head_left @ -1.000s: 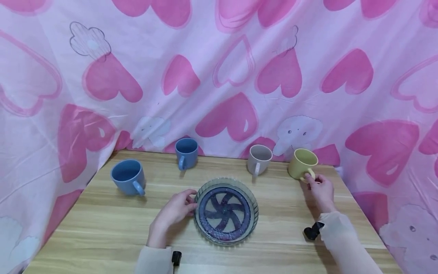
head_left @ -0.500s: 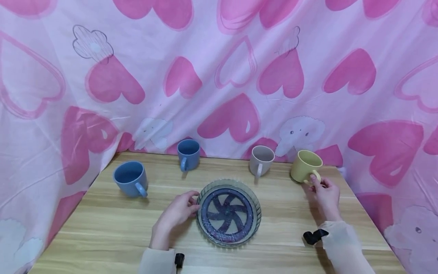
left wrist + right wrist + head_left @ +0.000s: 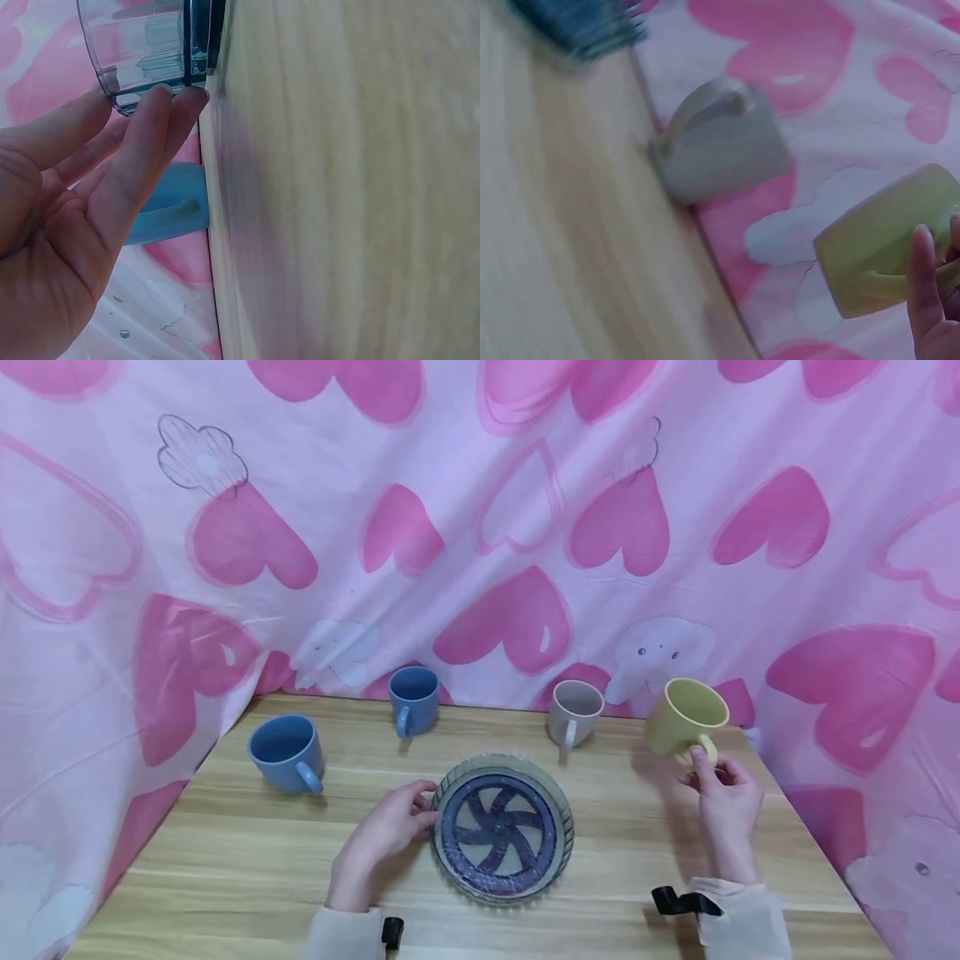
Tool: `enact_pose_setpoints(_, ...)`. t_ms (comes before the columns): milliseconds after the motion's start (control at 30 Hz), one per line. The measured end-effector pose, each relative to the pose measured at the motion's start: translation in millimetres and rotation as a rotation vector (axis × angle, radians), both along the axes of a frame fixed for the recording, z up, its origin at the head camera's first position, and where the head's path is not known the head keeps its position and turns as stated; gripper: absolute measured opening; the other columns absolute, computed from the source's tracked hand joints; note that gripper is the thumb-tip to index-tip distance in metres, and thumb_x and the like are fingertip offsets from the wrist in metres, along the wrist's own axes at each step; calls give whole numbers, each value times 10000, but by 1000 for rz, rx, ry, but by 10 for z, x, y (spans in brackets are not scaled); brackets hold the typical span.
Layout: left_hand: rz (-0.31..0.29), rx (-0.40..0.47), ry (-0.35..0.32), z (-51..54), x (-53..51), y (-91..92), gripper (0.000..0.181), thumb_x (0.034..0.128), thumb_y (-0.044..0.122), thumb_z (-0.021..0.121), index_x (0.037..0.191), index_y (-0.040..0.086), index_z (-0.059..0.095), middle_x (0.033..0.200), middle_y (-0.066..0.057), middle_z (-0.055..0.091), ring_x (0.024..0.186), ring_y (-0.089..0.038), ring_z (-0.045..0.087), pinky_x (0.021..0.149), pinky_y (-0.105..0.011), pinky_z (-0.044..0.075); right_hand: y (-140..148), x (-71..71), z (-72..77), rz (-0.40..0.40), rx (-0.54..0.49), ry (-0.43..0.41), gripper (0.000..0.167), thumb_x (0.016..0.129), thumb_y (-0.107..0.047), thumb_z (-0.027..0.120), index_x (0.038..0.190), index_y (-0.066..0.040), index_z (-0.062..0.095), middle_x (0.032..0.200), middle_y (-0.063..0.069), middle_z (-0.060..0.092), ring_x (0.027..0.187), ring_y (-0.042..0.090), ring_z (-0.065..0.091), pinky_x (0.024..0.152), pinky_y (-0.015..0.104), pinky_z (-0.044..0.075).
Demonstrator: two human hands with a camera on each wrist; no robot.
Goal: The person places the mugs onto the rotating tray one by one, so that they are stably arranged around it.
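In the head view my right hand [image 3: 729, 806] pinches the handle of a yellow-green mug [image 3: 684, 718], thumb on top. The mug hangs above the table, upright with a slight tilt, as the right wrist view also shows [image 3: 892, 240]. My left hand [image 3: 386, 827] touches the left side of a round glass dish [image 3: 566, 839] with its fingertips. Seen from the left wrist, fairly straight fingers [image 3: 146, 139] rest against the dish's clear wall [image 3: 142, 56]. A dark pinwheel pattern fills the dish's base.
A large blue mug [image 3: 283, 752] stands at the left, with a smaller blue mug [image 3: 414, 697] at the back. A pale grey mug [image 3: 574, 714] is left of the yellow-green one. A pink heart-print cloth [image 3: 480, 510] hangs behind the wooden table [image 3: 247, 860].
My right hand has lifted the yellow-green mug off the table and brought it slightly right and nearer. My left hand has stayed at the dish, which shows no clear movement.
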State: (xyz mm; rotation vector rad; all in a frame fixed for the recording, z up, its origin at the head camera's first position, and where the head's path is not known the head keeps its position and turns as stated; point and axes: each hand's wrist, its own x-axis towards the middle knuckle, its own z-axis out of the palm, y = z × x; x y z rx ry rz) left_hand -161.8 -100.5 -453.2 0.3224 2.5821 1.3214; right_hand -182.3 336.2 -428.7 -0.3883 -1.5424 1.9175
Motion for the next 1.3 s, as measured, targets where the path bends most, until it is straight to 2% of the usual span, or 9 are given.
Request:
enact_pose_setpoints(133, 6, 3, 1, 29, -6, -17, 429, 913, 53, 667, 1322, 7, 546, 961, -68, 642, 799, -161, 633, 741, -342, 561, -143, 43, 113, 19, 58, 52, 119, 829, -30, 768, 870, 59, 701, 743, 88, 676, 516, 130, 635, 539, 246, 560)
enact_pose_setpoints(267, 15, -10, 13, 39, -17, -18, 422, 905, 50, 675, 1308, 9, 557, 941, -53, 643, 791, -146, 623, 747, -345, 554, -265, 85, 194, 57, 59, 93, 132, 835, 0, 752, 884, 101, 685, 763, 112, 680, 522, 144, 642, 547, 264, 565)
enact_pose_setpoints(500, 14, -34, 31, 57, -52, -6, 423, 910, 67, 676, 1315, 26, 561, 946, -36, 649, 823, -149, 622, 782, -370, 550, -458, 183, 244, 116, 111, 90, 218, 851, 0, 737, 980, 159, 661, 797, 126, 669, 556, 152, 646, 561, 279, 571)
enact_pose_setpoints(633, 27, -59, 35, 82, -62, -17, 424, 909, 75, 681, 1315, 39, 566, 956, -32, 651, 847, -153, 621, 804, -387, 547, -549, 168, 201, 190, 108, 103, 231, 868, 1, 718, 978, 186, 633, 812, 132, 658, 581, 161, 643, 571, 299, 576)
enact_pose_setpoints(767, 29, -58, 35, 98, -56, -30, 435, 899, 70, 689, 1314, 34, 565, 967, -38, 657, 852, -157, 628, 801, -388, 551, -610, 126, 121, 275, 110, 119, 178, 884, 27, 690, 936, 184, 624, 806, 168, 647, 586, 172, 634, 567, 312, 578)
enact_pose_setpoints(900, 28, -56, 33, 80, -44, -31, 435, 893, 70, 695, 1309, 37, 570, 954, -26, 657, 852, -152, 628, 806, -389, 550, -677, 105, 36, 338, 133, 120, 165, 896, 38, 669, 938, 188, 614, 786, 184, 636, 581, 173, 631, 564, 315, 577)
enact_pose_setpoints(1133, 14, -62, 34, 5, -24, -18, 428, 890, 76, 700, 1297, 34, 576, 921, -2, 642, 856, -150, 609, 819, -405, 536, -847, 125, -114, 400, 159, 60, 237, 915, 14, 655, 974, 226, 565, 740, 158, 610, 571, 174, 641, 588, 319, 583)
enact_pose_setpoints(1300, 12, -51, 23, -13, -32, 1, 410, 898, 68, 691, 1292, 37, 580, 901, 2, 632, 828, -137, 598, 791, -384, 536, -945, 103, -181, 453, 180, 76, 257, 918, 22, 649, 975, 247, 540, 754, 199, 607, 586, 165, 638, 573, 324, 583)
